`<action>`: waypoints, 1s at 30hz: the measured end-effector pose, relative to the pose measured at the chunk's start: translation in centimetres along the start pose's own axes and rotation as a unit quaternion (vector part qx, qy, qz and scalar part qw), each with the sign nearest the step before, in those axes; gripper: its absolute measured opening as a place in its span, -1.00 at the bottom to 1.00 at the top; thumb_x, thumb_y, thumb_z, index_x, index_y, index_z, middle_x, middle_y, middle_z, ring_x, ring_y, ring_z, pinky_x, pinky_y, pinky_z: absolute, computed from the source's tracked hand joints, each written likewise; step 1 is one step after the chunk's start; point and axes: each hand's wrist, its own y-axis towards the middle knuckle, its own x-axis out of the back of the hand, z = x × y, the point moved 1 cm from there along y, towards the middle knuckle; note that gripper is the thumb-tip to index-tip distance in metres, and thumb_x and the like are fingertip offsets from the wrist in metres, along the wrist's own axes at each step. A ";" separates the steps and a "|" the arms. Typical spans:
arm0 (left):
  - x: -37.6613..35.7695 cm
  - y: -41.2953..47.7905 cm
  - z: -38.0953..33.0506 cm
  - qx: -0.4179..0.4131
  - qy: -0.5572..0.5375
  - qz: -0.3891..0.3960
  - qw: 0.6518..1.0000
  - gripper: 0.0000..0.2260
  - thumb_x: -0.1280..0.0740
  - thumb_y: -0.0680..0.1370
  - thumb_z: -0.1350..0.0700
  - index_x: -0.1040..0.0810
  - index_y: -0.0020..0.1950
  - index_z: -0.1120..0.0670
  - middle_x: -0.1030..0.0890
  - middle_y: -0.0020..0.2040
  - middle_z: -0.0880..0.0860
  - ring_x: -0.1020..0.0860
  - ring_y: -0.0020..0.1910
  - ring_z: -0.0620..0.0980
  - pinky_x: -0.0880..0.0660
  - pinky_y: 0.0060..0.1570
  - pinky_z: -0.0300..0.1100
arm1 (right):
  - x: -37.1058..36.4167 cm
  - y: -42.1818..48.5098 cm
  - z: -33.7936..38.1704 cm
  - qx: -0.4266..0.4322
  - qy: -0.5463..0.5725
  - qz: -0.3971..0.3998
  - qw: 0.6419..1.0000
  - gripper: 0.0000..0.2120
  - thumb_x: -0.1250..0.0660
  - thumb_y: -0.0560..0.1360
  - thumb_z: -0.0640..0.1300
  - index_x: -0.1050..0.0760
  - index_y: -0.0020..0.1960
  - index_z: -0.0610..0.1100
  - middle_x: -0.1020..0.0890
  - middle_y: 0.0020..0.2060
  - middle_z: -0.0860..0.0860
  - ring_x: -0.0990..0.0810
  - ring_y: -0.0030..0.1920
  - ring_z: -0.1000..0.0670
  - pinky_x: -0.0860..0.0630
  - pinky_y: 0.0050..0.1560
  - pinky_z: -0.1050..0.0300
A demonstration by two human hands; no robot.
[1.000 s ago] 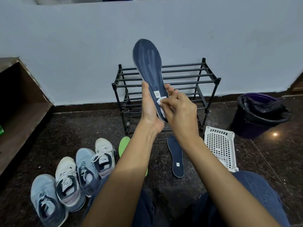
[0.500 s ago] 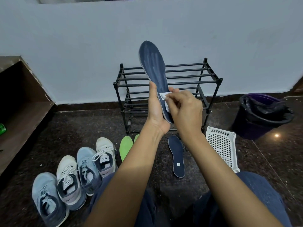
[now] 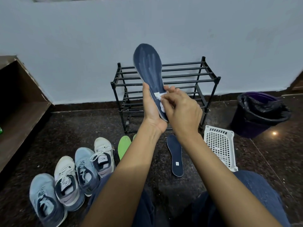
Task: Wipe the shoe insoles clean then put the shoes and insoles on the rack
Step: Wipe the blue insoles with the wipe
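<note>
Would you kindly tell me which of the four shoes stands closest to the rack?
The white shoe at the right end of the row, beside the green insole; the other three lie farther from the black rack.

Dark speckled floor (image 3: 91, 128) bearing four sneakers (image 3: 85, 167) in a row, green insoles (image 3: 124, 147), navy insole (image 3: 175, 154), black rack (image 3: 211, 89), white basket (image 3: 219, 146), lined bin (image 3: 255, 115).

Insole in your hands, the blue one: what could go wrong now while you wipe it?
1. The left hand grips the navy insole only near its heel, so the tall toe end might bend or slip as the right hand rubs.
2. The white wipe is small and bunched; it may miss the pale streaks higher up.
3. The second insole lies on the floor by the knees and could get knelt on.
</note>
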 end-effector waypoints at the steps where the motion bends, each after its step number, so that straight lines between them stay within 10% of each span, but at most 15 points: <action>1: 0.0 -0.1 0.1 0.006 0.008 0.004 1.000 -0.46 -0.05 0.59 -0.31 -0.47 -0.18 0.13 -0.56 -0.29 0.04 -0.58 -0.28 -0.05 -0.55 -0.19 -0.24 | 0.0 0.2 0.1 0.011 -0.010 -0.013 1.000 -0.92 -0.43 0.42 -0.05 -0.66 -0.12 -0.03 -0.68 -0.15 0.04 -0.63 -0.30 -0.10 -0.50 -0.37 0.11; 9: 0.6 0.3 -1.6 -0.019 -0.015 0.004 1.000 -0.42 -0.07 0.57 -0.33 -0.54 -0.11 0.17 -0.60 -0.28 0.06 -0.64 -0.25 0.00 -0.59 -0.08 -0.16 | 0.9 -1.0 -0.7 -0.072 0.166 0.164 0.970 -0.93 -0.46 0.41 -0.08 -0.69 -0.12 0.03 -0.69 -0.27 0.10 -0.51 -0.36 0.16 -0.42 -0.23 0.29; 20: 0.2 0.2 -0.5 0.003 0.000 -0.006 1.000 -0.41 -0.01 0.57 -0.36 -0.48 -0.18 0.13 -0.54 -0.31 0.05 -0.60 -0.26 -0.04 -0.58 -0.23 -0.26 | -0.8 -0.5 0.1 0.014 0.041 -0.016 0.999 -0.92 -0.45 0.39 -0.03 -0.67 -0.12 0.02 -0.69 -0.10 0.10 -0.65 -0.26 -0.02 -0.51 -0.29 0.17; 26: 0.8 0.4 -2.3 0.014 -0.027 0.021 0.999 -0.46 -0.07 0.60 -0.27 -0.54 -0.12 0.18 -0.57 -0.28 0.06 -0.60 -0.31 -0.02 -0.59 -0.13 -0.16 | 0.2 -0.7 -0.4 0.011 0.186 0.127 0.974 -0.91 -0.44 0.41 -0.12 -0.67 -0.10 0.00 -0.63 -0.26 0.14 -0.50 -0.32 0.14 -0.42 -0.23 0.27; 30: 0.3 0.3 -2.2 0.010 -0.032 0.018 0.999 -0.44 -0.07 0.60 -0.28 -0.55 -0.16 0.18 -0.56 -0.30 0.07 -0.59 -0.33 -0.02 -0.60 -0.19 -0.18 | -0.2 -0.5 -0.4 0.019 0.187 0.084 0.979 -0.92 -0.45 0.38 -0.09 -0.68 -0.13 0.00 -0.64 -0.25 0.17 -0.51 -0.31 0.20 -0.49 -0.17 0.07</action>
